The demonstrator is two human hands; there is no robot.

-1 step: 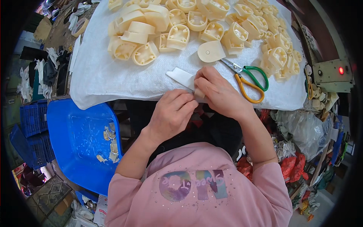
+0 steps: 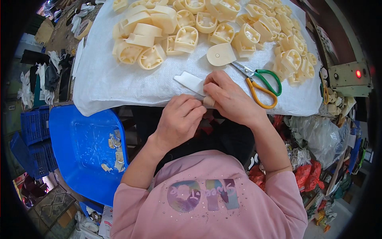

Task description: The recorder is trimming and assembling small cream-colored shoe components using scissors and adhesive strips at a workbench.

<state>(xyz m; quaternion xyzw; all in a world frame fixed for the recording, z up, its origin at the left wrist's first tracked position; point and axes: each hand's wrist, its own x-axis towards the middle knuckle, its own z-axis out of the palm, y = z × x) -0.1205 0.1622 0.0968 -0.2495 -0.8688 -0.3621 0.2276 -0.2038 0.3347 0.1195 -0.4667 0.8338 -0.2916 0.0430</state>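
Nearest the camera is the pink shirt (image 2: 207,199) of the person, filling the lower centre. At 9 o'clock from it stands a blue tub (image 2: 67,131) holding a few pale scraps (image 2: 115,153); blue crates (image 2: 34,127) lie further out at 9 o'clock.

Both forearms rise from the shirt toward 12 o'clock. The left hand (image 2: 179,119) is curled, fingers bent in and fingertips pressed toward the right hand; whether it pinches anything cannot be told. The right hand (image 2: 229,95) lies just beside it at 1 o'clock, fingers closed down on a small tan piece (image 2: 209,101) at the table edge. Its fingertips also touch a white flat piece (image 2: 190,81), which lies on the white cloth (image 2: 119,87) and extends toward 10 o'clock from the hand.

At 3 o'clock from the right hand, scissors (image 2: 258,81) with one green and one yellow handle lie on the cloth, blades pointing to 10 o'clock, clear of the hand. Just past the blades, at 12 o'clock from the right hand, lies a flat cream plate (image 2: 221,53) with a rounded end.

Farthest, across the top of the cloth, a heap of cream moulded parts (image 2: 187,38) runs from 11 o'clock to 2 o'clock. At 3 o'clock beyond the cloth, a grey box (image 2: 346,75) shows a red lamp (image 2: 358,73).
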